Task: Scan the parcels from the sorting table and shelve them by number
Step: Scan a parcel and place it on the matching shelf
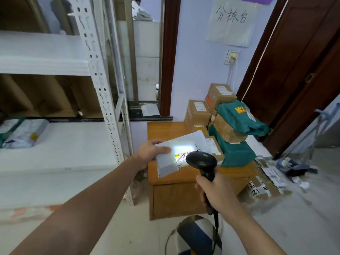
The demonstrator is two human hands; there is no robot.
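My left hand grips a flat white parcel by its left edge and holds it above the wooden sorting table. A bright patch of scanner light falls on the parcel's label. My right hand grips the handle of a black barcode scanner, whose head points at that label from just to the right. Brown boxes and green bagged parcels are piled on the table's right half.
A white metal shelf rack stands at the left, with bagged parcels on its middle shelf. More parcels lie on the floor right of the table. A dark wooden door is behind. The scanner's cable hangs down.
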